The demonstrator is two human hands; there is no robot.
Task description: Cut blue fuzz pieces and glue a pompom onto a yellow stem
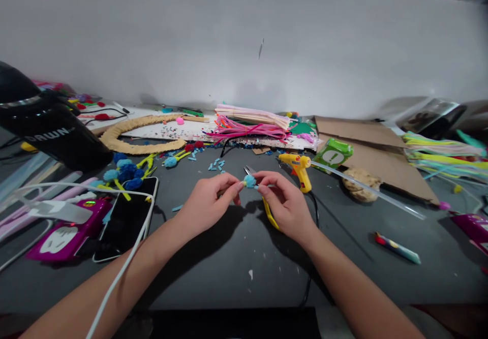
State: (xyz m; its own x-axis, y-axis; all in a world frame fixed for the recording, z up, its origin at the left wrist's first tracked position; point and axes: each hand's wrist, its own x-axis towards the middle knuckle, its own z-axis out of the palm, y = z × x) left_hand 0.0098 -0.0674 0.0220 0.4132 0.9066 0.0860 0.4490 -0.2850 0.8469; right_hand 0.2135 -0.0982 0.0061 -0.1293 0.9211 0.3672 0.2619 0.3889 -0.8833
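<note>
Over the middle of the dark table my left hand and my right hand meet, both pinched on a small light-blue pompom held between their fingertips. Yellow-handled scissors lie under my right hand, with their metal tips showing just behind the pompom. A yellow glue gun rests just beyond my right hand, its clear glue stick pointing right.
A black phone and a magenta device lie left with a white cable. Blue pompoms on yellow stems, a tan ring, pipe cleaners, cardboard, and a black bottle crowd the back.
</note>
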